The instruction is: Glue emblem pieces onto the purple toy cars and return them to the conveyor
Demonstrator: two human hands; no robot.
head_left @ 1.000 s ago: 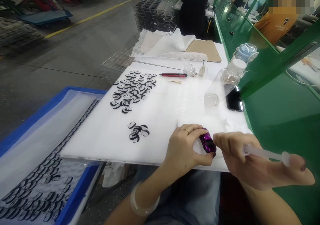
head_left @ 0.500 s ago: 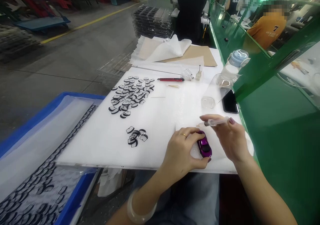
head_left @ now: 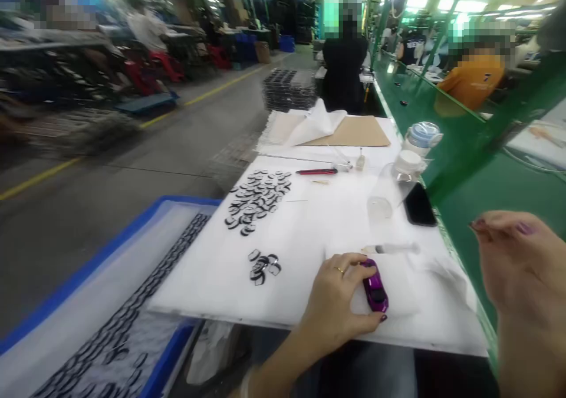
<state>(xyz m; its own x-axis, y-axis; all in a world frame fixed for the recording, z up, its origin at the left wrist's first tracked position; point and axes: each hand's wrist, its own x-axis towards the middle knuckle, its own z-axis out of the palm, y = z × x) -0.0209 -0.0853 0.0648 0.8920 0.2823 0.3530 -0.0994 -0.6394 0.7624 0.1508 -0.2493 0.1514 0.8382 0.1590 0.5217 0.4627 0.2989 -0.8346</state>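
Toy car (head_left: 375, 289) clamped on white foam

My left hand (head_left: 338, 303) pinches its glossy, metallic-purple body, dark-windowed, near the front edge of the table (head_left: 212, 280). My right hand (head_left: 517, 262) hovers apart, fingers loosely spread, empty; a clear plastic syringe (head_left: 391, 248) lies beyond.

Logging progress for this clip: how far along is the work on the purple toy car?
Looks done: the syringe lies on the white foam, beyond the purple toy car. In hand: the left hand pins the car to the foam; the right hand is raised, empty. Left: black-edged pieces lie in two piles and fill the blue tray.
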